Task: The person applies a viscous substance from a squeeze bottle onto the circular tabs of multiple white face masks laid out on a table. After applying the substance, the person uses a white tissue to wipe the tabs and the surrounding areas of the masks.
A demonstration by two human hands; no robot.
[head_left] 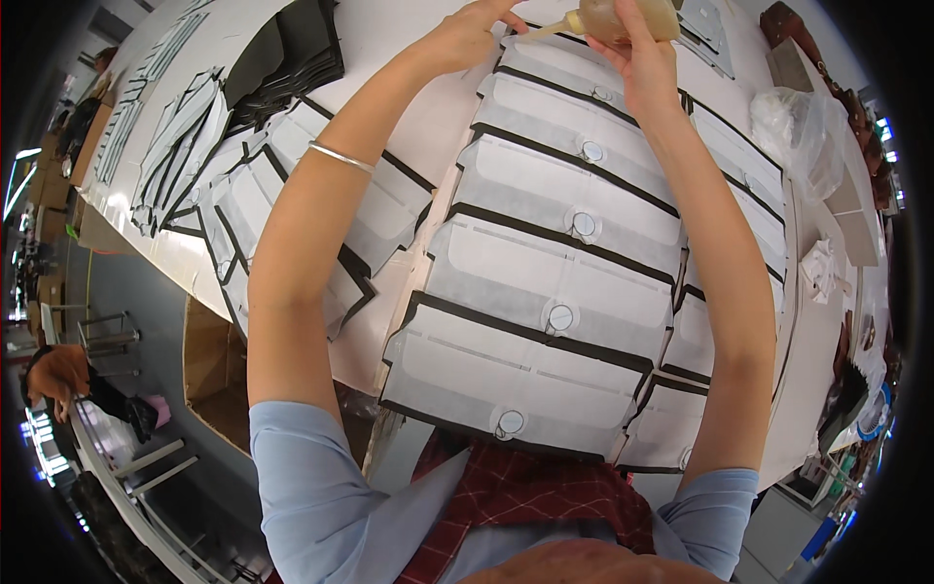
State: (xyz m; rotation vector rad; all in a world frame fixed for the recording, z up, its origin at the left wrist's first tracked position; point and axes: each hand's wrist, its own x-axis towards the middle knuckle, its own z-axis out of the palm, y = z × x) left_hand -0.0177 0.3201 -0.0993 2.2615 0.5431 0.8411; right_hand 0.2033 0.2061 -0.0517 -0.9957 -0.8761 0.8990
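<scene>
My right hand [642,58] is wrapped round a squeeze bottle [637,21] of yellowish liquid at the top edge of the view. The bottle lies tilted, its thin nozzle [555,27] pointing left. My left hand [465,37] is beside the nozzle tip, fingers stretched out over the far left corner of the panels. Below both hands, several white-grey flat panels [525,365] with black edges overlap in a column. A round disc [559,317] sits on each of the nearer ones. A second column of like panels [666,428] runs under my right forearm.
More loose panels [389,209] lie to the left, with a stack of black sheets [292,58] behind. Clear plastic bags [803,131] lie at the right edge of the white table [389,19]. A cardboard box [216,375] stands under the table on the left.
</scene>
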